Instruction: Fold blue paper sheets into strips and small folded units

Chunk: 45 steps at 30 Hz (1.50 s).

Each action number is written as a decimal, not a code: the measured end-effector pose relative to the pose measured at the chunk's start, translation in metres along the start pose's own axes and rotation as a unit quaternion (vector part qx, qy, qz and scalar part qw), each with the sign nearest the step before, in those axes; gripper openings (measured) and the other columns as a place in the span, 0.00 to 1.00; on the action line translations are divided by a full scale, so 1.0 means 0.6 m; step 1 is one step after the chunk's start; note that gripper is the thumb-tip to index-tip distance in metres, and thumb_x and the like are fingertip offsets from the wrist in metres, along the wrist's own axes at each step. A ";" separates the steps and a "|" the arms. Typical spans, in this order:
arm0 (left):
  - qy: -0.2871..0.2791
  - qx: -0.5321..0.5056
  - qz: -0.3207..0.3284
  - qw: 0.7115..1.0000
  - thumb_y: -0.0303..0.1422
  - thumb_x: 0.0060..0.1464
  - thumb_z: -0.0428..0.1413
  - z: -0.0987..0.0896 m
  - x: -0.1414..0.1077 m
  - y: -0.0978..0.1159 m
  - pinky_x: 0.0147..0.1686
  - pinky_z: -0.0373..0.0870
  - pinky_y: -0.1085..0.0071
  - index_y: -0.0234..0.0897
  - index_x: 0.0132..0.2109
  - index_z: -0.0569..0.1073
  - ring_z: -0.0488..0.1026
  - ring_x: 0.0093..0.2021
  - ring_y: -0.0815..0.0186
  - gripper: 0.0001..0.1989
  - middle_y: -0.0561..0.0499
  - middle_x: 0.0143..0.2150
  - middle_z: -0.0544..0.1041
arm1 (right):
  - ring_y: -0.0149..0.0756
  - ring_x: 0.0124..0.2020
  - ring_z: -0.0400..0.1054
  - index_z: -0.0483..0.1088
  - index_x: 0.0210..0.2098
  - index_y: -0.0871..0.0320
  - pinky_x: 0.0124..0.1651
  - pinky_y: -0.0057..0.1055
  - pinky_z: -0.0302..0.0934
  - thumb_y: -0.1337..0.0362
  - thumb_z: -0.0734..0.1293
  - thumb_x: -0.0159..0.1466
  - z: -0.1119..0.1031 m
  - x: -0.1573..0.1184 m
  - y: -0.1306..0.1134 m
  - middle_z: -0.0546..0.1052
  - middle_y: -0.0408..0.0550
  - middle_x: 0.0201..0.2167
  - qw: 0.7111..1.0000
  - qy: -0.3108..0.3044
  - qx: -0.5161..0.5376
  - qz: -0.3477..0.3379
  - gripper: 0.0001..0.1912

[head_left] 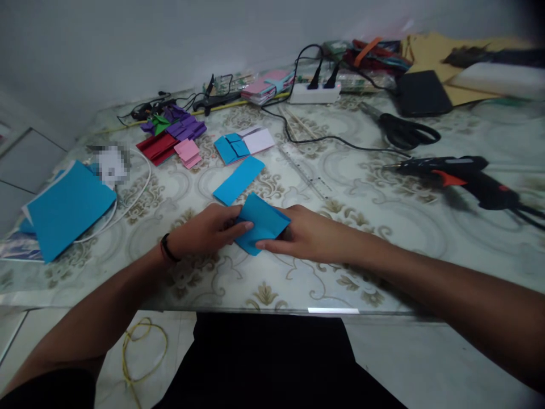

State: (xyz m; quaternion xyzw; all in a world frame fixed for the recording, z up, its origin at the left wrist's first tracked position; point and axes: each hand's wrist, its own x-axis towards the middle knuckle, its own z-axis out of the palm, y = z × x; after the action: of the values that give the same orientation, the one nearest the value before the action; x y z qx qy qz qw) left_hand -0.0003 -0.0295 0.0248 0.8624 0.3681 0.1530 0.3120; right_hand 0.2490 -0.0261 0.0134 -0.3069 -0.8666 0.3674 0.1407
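Note:
A blue paper piece (261,218), which looks folded, is held between both hands over the front part of the table. My left hand (213,228) pinches its left side, thumb on top. From the right, my right hand (302,233) grips the other side, its thumb along the lower edge and its other fingers partly hidden behind the paper. Just beyond lies a flat blue strip (239,180). Behind that strip rests a blue and white folded paper piece (232,149). Pink (188,153), red (157,149) and purple (187,127) folded papers are grouped to its left.
Blue sheets (70,210) and a white cable (147,184) lie at the left. A clear ruler (304,170) is beyond my right hand. Farther right are black scissors (404,130) and a glue gun (464,176). A power strip (315,93) stands at the back, its black cord crossing the table.

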 end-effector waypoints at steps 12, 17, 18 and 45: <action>-0.019 -0.011 -0.025 0.999 0.45 0.71 0.51 -0.002 -0.002 0.001 0.28 0.63 0.72 0.36 0.33 0.69 0.70 0.26 0.69 0.20 0.53 0.26 0.76 | 0.30 0.25 0.66 0.73 0.47 0.60 0.32 0.27 0.57 0.48 0.68 0.68 0.000 0.001 0.000 0.77 0.43 0.27 1.000 0.002 0.007 0.000 0.21; -0.016 -0.010 -0.032 0.999 0.45 0.71 0.51 -0.001 -0.002 0.000 0.29 0.64 0.72 0.36 0.33 0.69 0.70 0.26 0.68 0.21 0.53 0.26 0.76 | 0.28 0.22 0.63 0.73 0.45 0.60 0.30 0.26 0.54 0.50 0.68 0.69 0.001 0.003 0.000 0.76 0.41 0.25 1.000 0.005 0.008 -0.008 0.18; -0.014 -0.007 -0.033 0.999 0.46 0.71 0.51 -0.001 -0.002 0.000 0.28 0.63 0.72 0.36 0.33 0.69 0.70 0.26 0.68 0.21 0.53 0.26 0.75 | 0.28 0.22 0.63 0.73 0.44 0.60 0.30 0.26 0.54 0.49 0.68 0.68 0.001 0.003 0.000 0.76 0.42 0.25 1.000 0.005 0.005 -0.008 0.19; -0.019 -0.005 -0.043 0.999 0.45 0.70 0.51 -0.002 -0.003 -0.001 0.29 0.62 0.71 0.36 0.33 0.70 0.69 0.26 0.69 0.20 0.53 0.26 0.75 | 0.28 0.24 0.64 0.73 0.47 0.61 0.31 0.26 0.54 0.50 0.69 0.68 0.002 0.004 0.000 0.76 0.43 0.26 1.000 0.004 0.008 0.007 0.19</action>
State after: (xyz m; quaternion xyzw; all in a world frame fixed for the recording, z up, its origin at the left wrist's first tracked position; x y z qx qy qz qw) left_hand -0.0022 -0.0300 0.0250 0.8470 0.3980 0.1253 0.3294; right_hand 0.2467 -0.0254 0.0129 -0.3137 -0.8609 0.3740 0.1437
